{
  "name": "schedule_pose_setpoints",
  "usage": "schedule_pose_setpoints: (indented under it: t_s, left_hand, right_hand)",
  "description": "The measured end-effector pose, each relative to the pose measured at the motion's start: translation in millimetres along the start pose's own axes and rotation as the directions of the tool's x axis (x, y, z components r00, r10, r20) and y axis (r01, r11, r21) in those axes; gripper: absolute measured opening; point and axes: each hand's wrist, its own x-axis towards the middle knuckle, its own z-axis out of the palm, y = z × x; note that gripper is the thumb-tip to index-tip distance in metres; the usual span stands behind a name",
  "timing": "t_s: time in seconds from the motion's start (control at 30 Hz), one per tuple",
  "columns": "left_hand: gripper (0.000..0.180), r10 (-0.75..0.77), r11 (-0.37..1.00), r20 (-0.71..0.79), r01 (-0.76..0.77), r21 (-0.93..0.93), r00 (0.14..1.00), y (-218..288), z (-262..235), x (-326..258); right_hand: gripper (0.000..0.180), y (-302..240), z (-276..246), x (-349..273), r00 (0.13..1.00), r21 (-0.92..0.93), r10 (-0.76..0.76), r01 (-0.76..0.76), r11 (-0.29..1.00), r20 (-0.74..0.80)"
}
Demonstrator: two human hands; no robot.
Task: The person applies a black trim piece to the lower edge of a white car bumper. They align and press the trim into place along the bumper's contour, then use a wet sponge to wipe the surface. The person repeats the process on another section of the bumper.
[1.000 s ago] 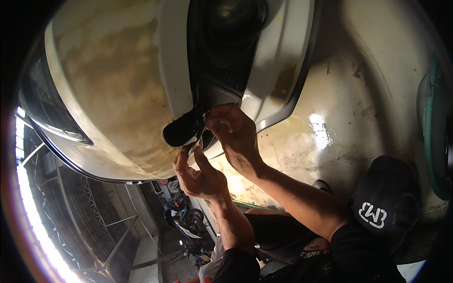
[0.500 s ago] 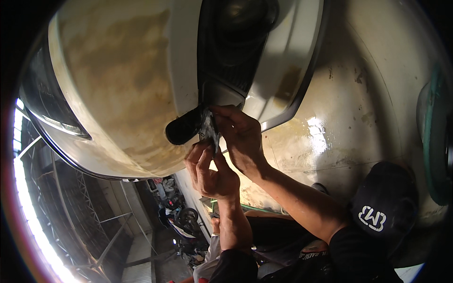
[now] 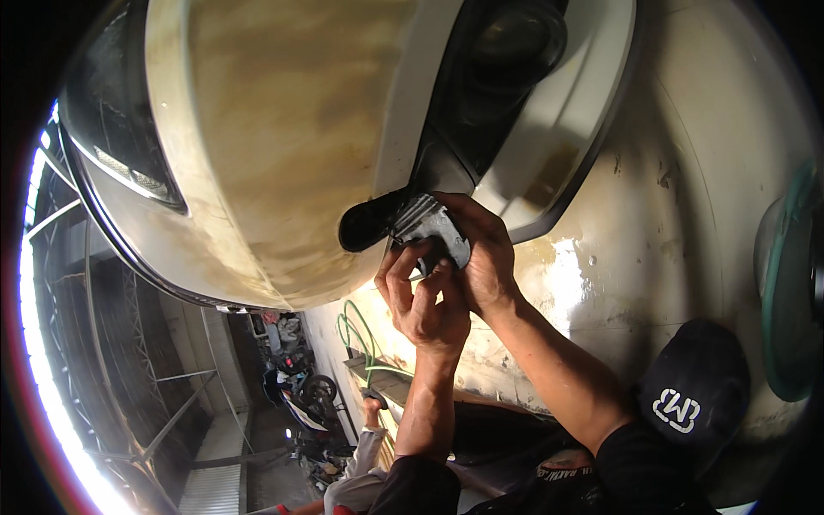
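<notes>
We note both hands together at frame centre: right hand (image 3: 481, 257) and left hand (image 3: 425, 296) clamped on a small grey ribbed part (image 3: 429, 225), held against the dark opening (image 3: 369, 225) in the cream car panel (image 3: 275, 154). We judge the part only partly seated; whether it is going in or out we cannot tell.

green hose (image 3: 356, 339) coiled just below-left of the hands, dark cap (image 3: 695, 390) off to the lower right, motorbike (image 3: 313, 399) further down-left

Both forearms raised, left hand (image 3: 422, 296) and right hand (image 3: 481, 253) clasped together
</notes>
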Motion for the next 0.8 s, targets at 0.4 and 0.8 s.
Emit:
schedule_pose_setpoints:
  t_s: [0.4, 0.8]
  left_hand:
    - [0.015, -0.013, 0.998, -0.094, 0.007, -0.069, 0.995, -3.1, -1.9, 2.6]
    - [0.022, -0.165, 0.985, -0.21, 0.149, -0.09, 0.964, -11.0, -4.4, 10.4]
  right_hand:
    - [0.029, -4.7, 2.7, 2.7, 0.997, 0.084, -0.048, 0.043, 0.996, 0.061]
    - [0.028, 3.9, 11.9, -0.6, 0.986, -0.11, -0.155, 0.16, 0.981, 0.055]
